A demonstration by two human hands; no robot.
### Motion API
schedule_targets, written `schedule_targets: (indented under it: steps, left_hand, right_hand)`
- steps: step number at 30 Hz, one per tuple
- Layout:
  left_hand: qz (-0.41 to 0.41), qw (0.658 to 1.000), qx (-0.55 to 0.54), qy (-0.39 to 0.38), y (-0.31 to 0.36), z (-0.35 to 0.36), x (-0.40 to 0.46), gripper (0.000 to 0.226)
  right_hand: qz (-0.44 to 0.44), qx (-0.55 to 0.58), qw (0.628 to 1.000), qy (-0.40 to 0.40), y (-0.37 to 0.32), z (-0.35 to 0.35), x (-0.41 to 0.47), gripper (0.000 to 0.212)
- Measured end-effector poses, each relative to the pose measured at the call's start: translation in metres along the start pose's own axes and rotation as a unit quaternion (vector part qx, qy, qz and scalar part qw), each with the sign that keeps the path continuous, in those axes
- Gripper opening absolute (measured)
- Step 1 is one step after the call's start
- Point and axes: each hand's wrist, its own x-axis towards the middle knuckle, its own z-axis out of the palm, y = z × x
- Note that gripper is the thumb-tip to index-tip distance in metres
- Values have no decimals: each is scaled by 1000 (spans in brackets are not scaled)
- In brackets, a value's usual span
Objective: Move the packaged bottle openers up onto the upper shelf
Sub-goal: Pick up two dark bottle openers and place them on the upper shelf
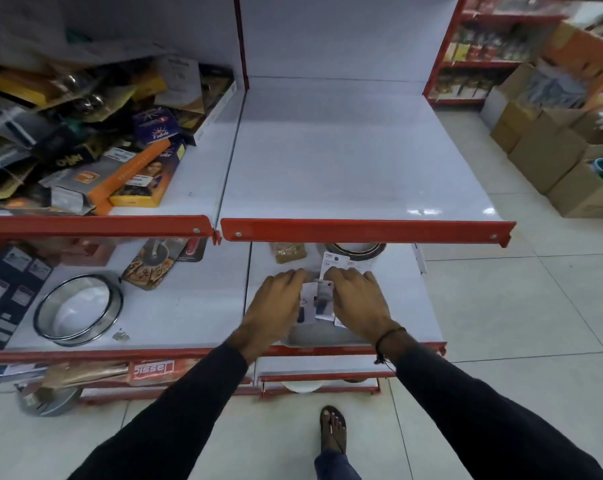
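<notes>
Several packaged bottle openers [319, 299], white cards with dark openers, sit bunched on the lower white shelf [407, 306]. My left hand [275, 306] presses against the bunch from the left and my right hand [358, 299] from the right, fingers curled on the cards. One card sticks up behind my right fingers. The upper shelf [355, 161] lies above and farther back, white with a red front lip [362, 232].
A pile of boxed goods [85, 140] fills the upper shelf to the left. A steel ring pan [80, 310] and dark packs lie on the lower left shelf. Round tins [355, 249] sit behind the cards. Cardboard boxes [552, 150] stand on the tiled floor at right.
</notes>
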Motion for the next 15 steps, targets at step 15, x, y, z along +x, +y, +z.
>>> schedule_targets:
  steps: [15]
  left_hand:
    - [-20,982,-33,183,36,-209,161,25]
  right_hand:
    - [24,65,976,205,3,-215,130,22]
